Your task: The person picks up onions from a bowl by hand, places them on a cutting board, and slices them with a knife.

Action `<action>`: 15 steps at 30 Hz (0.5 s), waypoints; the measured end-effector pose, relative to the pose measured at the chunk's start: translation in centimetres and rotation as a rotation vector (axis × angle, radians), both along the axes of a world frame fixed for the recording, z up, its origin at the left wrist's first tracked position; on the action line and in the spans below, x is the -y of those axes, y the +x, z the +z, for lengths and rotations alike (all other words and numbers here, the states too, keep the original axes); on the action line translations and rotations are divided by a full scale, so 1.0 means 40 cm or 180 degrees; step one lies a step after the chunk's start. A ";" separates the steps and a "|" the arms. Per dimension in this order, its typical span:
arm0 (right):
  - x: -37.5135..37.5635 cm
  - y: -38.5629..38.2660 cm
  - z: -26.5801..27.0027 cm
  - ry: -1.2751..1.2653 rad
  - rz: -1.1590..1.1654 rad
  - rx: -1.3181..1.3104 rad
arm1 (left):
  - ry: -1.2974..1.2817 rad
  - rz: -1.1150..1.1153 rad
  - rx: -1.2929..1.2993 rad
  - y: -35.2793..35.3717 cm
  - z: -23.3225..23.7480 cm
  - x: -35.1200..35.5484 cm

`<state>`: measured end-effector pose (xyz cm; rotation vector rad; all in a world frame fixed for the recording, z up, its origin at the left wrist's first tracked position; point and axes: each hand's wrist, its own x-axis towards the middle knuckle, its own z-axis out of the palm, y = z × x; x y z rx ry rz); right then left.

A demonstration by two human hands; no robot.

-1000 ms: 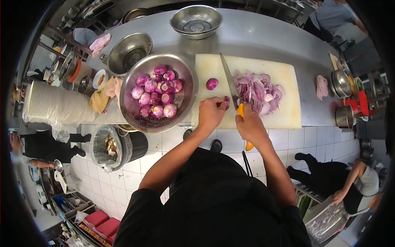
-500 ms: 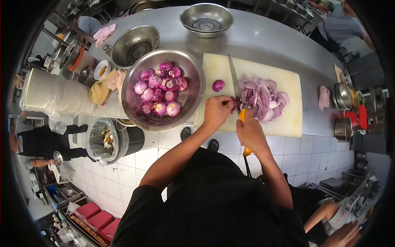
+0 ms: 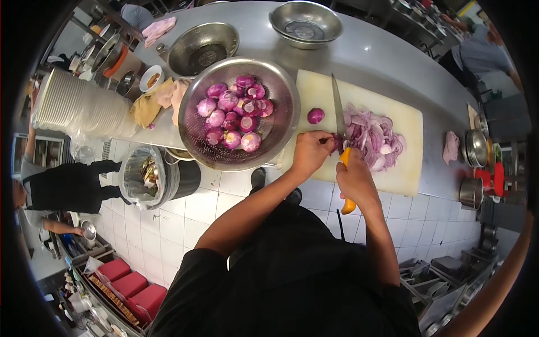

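Observation:
My right hand [image 3: 355, 178] grips the orange handle of a long kitchen knife [image 3: 337, 104], its blade pointing away from me over the cutting board [image 3: 409, 174]. Just left of the blade, my left hand [image 3: 312, 150] pinches a red onion piece [image 3: 335, 141], mostly hidden by my fingers. Sliced onion [image 3: 370, 137] lies in a heap to the right of the blade. A peeled half of red onion [image 3: 315, 115] rests on the board beyond my left hand. At the left, a perforated steel colander [image 3: 193, 143] holds several peeled red onions [image 3: 229, 101].
Two metal bowls, one at the back [image 3: 306, 25] and one behind the colander [image 3: 202, 48], stand on the steel counter. Stacked white containers [image 3: 73, 106] are at the left. A lined bin [image 3: 132, 194] stands on the floor below. Other people are around the kitchen.
The view has shifted, so the counter and its items appear further right. Both hands keep their places at the onion and knife. At lower right, a nearby person's arm has changed position.

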<state>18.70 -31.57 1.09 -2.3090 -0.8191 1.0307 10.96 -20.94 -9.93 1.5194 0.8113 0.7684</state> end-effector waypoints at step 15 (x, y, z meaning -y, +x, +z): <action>-0.014 0.008 0.041 -0.0289 0.0070 0.0032 | 0.0154 0.0036 -0.0269 0.006 0.024 -0.006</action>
